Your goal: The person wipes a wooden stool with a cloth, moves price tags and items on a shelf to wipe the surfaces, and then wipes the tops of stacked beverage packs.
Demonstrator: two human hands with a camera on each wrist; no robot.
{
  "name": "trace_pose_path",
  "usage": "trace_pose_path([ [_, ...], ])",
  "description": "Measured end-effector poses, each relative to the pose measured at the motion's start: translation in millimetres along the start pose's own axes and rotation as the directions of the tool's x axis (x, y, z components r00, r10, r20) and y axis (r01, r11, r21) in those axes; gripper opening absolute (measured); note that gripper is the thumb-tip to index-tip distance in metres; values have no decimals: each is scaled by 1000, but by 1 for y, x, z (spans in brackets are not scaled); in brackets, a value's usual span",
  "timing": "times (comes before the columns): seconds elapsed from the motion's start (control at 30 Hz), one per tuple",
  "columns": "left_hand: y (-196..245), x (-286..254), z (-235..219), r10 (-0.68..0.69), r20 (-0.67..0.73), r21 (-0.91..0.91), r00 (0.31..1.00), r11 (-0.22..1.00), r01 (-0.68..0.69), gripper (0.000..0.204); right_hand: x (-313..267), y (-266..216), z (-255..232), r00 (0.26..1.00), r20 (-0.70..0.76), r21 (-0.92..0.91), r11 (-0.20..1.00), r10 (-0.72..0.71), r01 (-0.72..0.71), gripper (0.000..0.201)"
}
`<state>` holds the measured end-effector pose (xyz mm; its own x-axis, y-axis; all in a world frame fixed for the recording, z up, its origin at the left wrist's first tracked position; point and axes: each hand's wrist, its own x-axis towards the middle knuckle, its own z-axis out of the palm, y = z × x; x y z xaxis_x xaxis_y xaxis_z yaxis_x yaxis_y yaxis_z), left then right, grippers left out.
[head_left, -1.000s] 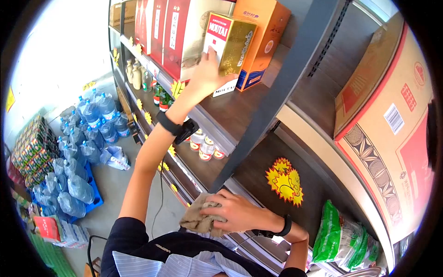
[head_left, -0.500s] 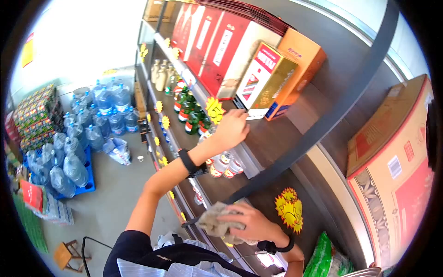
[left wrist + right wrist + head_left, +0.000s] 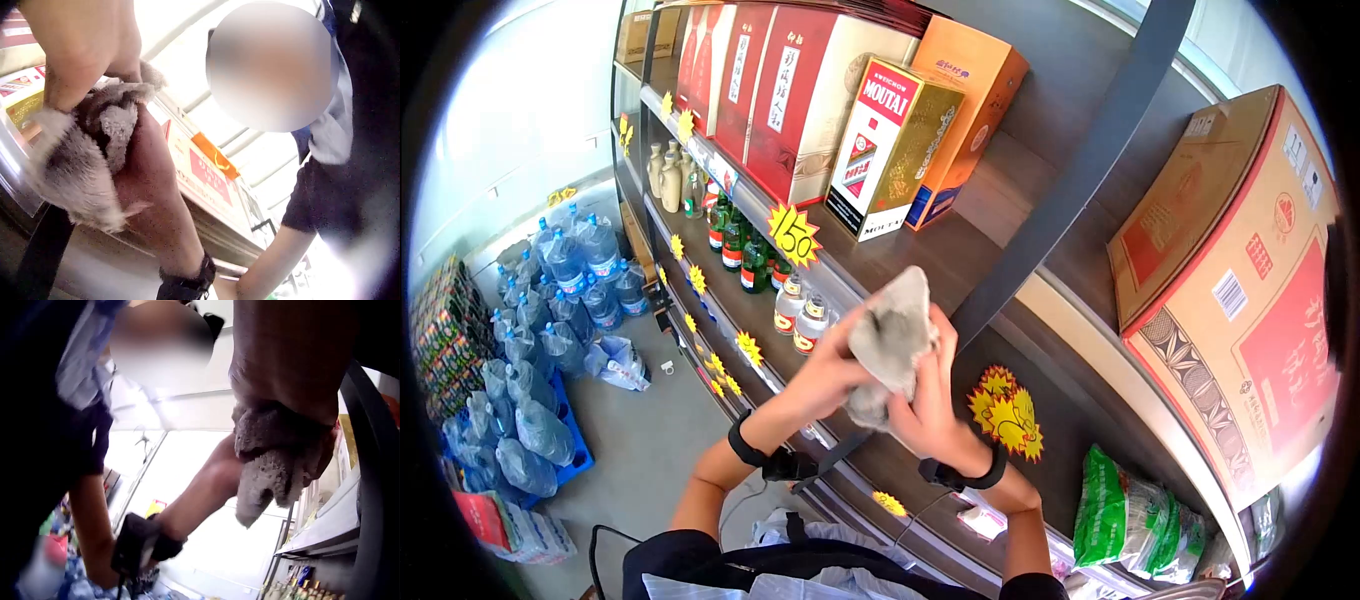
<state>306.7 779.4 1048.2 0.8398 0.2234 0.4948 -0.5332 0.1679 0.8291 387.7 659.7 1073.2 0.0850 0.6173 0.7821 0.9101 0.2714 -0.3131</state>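
Both hands hold one grey-beige cloth in front of the shelf unit. The left hand grips its left side, and the right hand pinches it from the right with fingers behind it. In the left wrist view the bunched cloth hangs between the hands, its folds hiding some fingertips. The right wrist view shows the cloth crumpled under the right hand. Beyond the hands a white-and-gold MOUTAI box stands upright on the upper shelf, beside an orange box.
Red gift boxes line the upper shelf, above green bottles and clear bottles. A dark post slants at the right, near a large carton. Yellow price tags edge the shelf. Water jugs stand on the floor.
The left hand has come away from the MOUTAI box and down to the cloth, which the right hand alone held before. The cloth has moved up and is more spread out.
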Motion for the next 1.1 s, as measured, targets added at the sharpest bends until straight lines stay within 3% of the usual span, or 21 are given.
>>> trace_pose_path([
  [0.07, 9, 7, -8, -270, -157, -530, 950, 835, 150, 68, 14, -3, -15, 997, 79, 63, 998, -9, 4, 63],
  [0.1, 15, 15, -7, -276, -201, -522, 940, 842, 136, 55, 12, -3, -20, 998, 66, 67, 998, 16, -20, 65],
  [0.13, 17, 26, -1, -4, -305, -281, 952, 956, -86, 55, 11, -4, -25, 998, 57, 72, 996, 40, -44, 66],
  [0.17, 23, 39, 2, 282, -334, -10, 900, 953, -302, 54, 16, -10, -32, 998, 28, -36, 998, -48, 49, 67],
  [0.2, 39, 59, -8, 653, -140, 506, 745, 693, -513, 61, 4, -2, -29, 997, -54, 22, 998, 57, -56, 56],
  [0.23, 60, 85, -8, 857, 22, 703, 516, 353, -617, 68, 5, -3, -33, 999, -21, -1, 999, 35, -35, 50],
  [0.3, 87, 131, -6, 899, 240, 945, 366, -130, -301, 65, 5, -7, -36, 998, -16, 9, 998, 55, -55, 30],
  [0.33, 95, 159, -8, 860, 342, 937, 378, -279, -212, 65, 1, -4, -33, 998, -24, 10, 998, 62, -61, 30],
  [0.37, 100, 184, -10, 800, 409, 912, 439, -334, -240, 68, -4, 1, -30, 998, -5, 18, 998, 58, -58, 28],
  [0.47, 77, 226, -23, 541, 608, 673, 581, -740, -16, 36, -13, 5, -24, 996, 58, 34, 997, 66, -68, 21],
  [0.53, 51, 215, -32, 493, 567, 736, 660, -662, -139, 26, -19, 8, -25, 997, 46, 10, 998, 55, -55, 19],
  [0.63, 20, 189, -47, 77, 446, 736, 892, -599, -316, 27, -26, 7, -35, 991, 38, -13, 992, 125, -125, 19],
  [0.67, 17, 179, -50, -128, 381, 760, 916, -521, -389, 26, -29, 8, -37, 991, 27, -8, 991, 130, -130, 19],
  [0.7, 15, 171, -54, -141, 381, 756, 914, -521, -396, 26, -34, 9, -37, 991, 26, -19, 991, 134, -134, 18],
  [0.77, 13, 161, -60, -145, 366, 895, 919, -216, -390, 31, -41, 8, -41, 990, 26, -19, 990, 137, -137, 17],
  [0.8, 15, 160, -62, -156, 367, 892, 917, -221, -395, 31, -43, 7, -42, 990, 17, -11, 990, 141, -141, 17],
  [0.93, 38, 167, -50, 141, 606, 740, 783, -462, -489, 33, -53, 1, -51, 976, -6, 8, 976, 217, -217, 16],
  [0.97, 48, 180, -45, 260, 653, 701, 711, -563, -438, 34, -56, 1, -52, 977, -32, 5, 977, 212, -212, 16],
  [1.0, 67, 192, -41, 287, 650, 671, 703, -651, -355, 34, -58, 1, -52, 976, -57, 2, 978, 210, -210, 16],
  [1.07, 92, 212, -31, 473, 618, 688, 628, -712, -140, 37, -65, 2, -51, 967, -69, 17, 970, 245, -244, 16],
  [1.1, 99, 219, -29, 497, 602, 705, 625, -698, -124, 38, -68, 3, -50, 958, -87, 32, 962, 273, -271, 16],
])
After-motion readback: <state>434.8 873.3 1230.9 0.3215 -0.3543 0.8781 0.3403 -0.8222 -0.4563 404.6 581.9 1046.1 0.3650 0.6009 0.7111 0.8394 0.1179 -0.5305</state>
